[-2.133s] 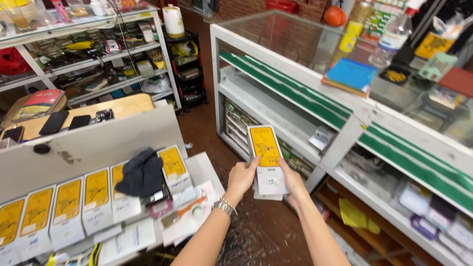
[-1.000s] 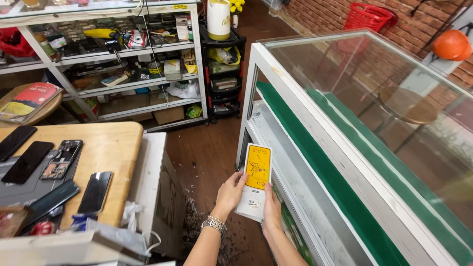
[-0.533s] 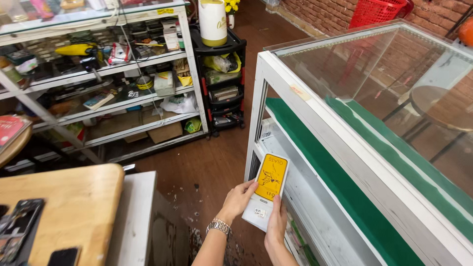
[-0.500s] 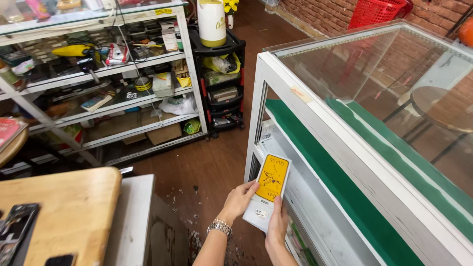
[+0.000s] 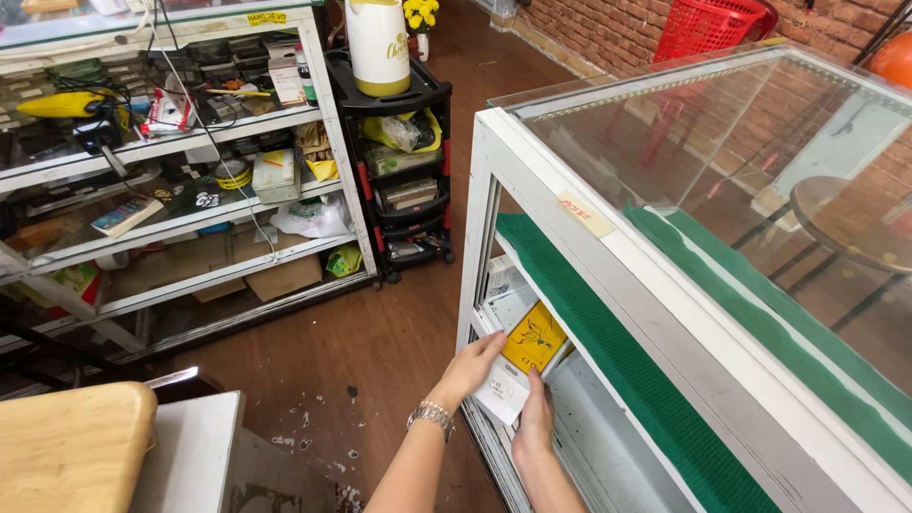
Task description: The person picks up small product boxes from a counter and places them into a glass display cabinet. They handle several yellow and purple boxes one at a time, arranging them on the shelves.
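Observation:
Both my hands hold a flat white and yellow box. My left hand, with a metal watch on its wrist, grips the box's left edge. My right hand supports its lower edge from below. The box is tilted and reaches into the lower white shelf of a glass display case, under a green felt-lined shelf. Another white box lies farther back on that lower shelf.
A white metal rack full of tools and boxes stands at the left. A black cart carries a cream jug. A wooden tabletop is at the lower left. A red basket sits beyond the case.
I have stepped closer to the case. The box has gone from held upright in front of the case to tilted and pushed into the lower shelf opening.

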